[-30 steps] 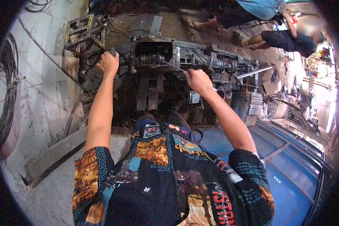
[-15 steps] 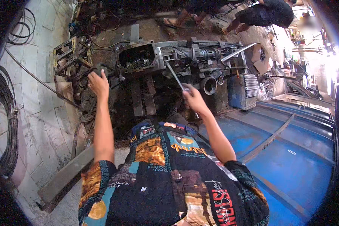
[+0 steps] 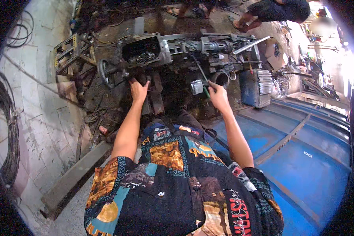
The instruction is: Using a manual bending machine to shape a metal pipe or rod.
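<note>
A greasy gearbox housing (image 3: 166, 50) with an open top lies across the far side, and toothed gears (image 3: 143, 58) show inside it. My left hand (image 3: 138, 91) is at the near lower side of the housing, thumb spread away from the fingers. Its fingertips meet the dark underside, and nothing shows in its grasp. My right hand (image 3: 219, 97) is closed round the near end of a thin metal rod (image 3: 201, 70), which slants up and left toward the machinery. Beside that hand are a silver box-shaped piece (image 3: 196, 87) and a small green part (image 3: 206, 92).
A dark round wheel (image 3: 106, 73) stands left of the housing, near a yellowish metal frame (image 3: 71, 54). To the right are a ring-shaped part (image 3: 221, 79), a ribbed metal block (image 3: 259, 88) and a blue panel (image 3: 287, 137). People are beyond the machinery.
My left hand has moved right, from the round wheel to below the housing. My right hand has shifted right and slightly up with the rod. The silver piece now shows beside it.
</note>
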`<state>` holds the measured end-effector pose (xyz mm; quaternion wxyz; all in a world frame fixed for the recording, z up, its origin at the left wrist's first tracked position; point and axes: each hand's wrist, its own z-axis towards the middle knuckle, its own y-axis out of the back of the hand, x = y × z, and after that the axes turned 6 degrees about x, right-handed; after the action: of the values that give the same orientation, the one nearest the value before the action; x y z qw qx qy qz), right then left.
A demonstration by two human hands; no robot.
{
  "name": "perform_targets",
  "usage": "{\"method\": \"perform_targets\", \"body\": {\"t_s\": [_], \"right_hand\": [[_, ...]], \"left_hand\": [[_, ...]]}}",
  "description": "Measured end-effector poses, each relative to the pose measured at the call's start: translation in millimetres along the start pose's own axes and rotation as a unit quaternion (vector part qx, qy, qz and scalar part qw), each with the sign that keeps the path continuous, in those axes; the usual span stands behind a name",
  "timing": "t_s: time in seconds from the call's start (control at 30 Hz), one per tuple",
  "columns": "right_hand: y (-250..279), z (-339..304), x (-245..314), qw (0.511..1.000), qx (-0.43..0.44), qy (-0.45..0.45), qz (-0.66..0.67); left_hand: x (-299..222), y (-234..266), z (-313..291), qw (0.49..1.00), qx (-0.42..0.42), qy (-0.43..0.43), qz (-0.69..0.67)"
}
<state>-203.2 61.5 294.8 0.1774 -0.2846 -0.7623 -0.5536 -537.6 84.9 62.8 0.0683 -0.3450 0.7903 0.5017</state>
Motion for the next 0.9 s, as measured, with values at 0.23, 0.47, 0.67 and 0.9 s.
{"method": "perform_targets", "body": {"t_s": [0.23, 0.47, 0.67, 0.9], "right_hand": [[4.4, 2.3, -11.7, 0.997, 0.002, -0.068, 0.032], [32.1, 27.6, 9.1, 0.997, 0.044, -0.064, 0.015], [42.8, 39.6, 25.3, 0.994, 0.081, -0.055, -0.05], [31.4, 64.2, 17.6, 0.994, 0.068, -0.048, -0.072]], "left_hand": [[-32.3, 1.3, -16.1, 0.999, -0.001, 0.035, -0.009], [-4.6, -31.3, -1.0, 0.991, -0.074, -0.017, 0.113], [6.6, -52.9, 16.0, 0.993, -0.09, 0.046, 0.065], [10.7, -39.9, 19.3, 0.992, -0.069, 0.071, 0.076]]}}
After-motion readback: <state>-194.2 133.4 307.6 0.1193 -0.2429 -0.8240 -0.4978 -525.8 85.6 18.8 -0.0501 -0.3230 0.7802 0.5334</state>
